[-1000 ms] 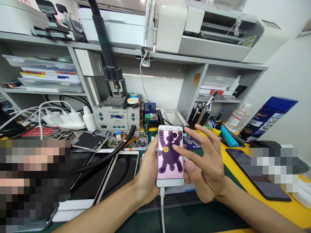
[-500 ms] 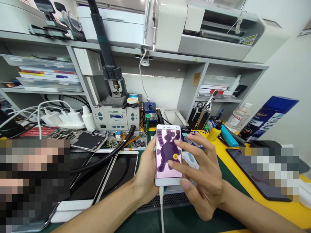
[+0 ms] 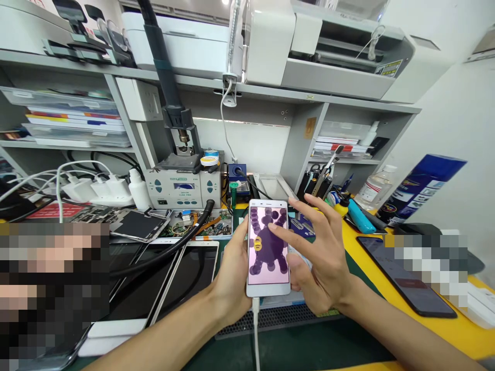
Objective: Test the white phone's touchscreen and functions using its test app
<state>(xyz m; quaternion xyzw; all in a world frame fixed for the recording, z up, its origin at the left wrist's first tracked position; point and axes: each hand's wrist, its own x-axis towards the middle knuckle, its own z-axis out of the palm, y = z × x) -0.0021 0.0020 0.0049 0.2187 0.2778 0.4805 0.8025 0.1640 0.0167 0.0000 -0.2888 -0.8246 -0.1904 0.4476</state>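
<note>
A white smartphone [image 3: 268, 288] stands tilted up toward me, held along its left side by my left hand [image 3: 233, 273]. On its lit pink screen are many purple circles, a dark purple blob and a small yellow face icon. A white charging cable [image 3: 256, 330] is plugged into the phone's lower edge. My right hand [image 3: 323, 257] is open over the right part of the phone, fingers spread. Its index fingertip is at the upper middle of the screen; whether it touches the glass I cannot tell. The fingers of my left hand behind the phone are hidden.
Behind the phone stands a grey hot-air station [image 3: 181, 188]. A tray of small parts [image 3: 216, 224] and a black hose [image 3: 170, 256] lie left of it. Several phone screens [image 3: 193, 268] cover the left side. A black phone [image 3: 406, 278], a spray can [image 3: 421, 188] and a bottle [image 3: 375, 188] are right.
My right hand dipped lower over the screen, two fingers reaching onto it, then rose again with the index finger near the top. The yellow icon moved right and down, then back left.
</note>
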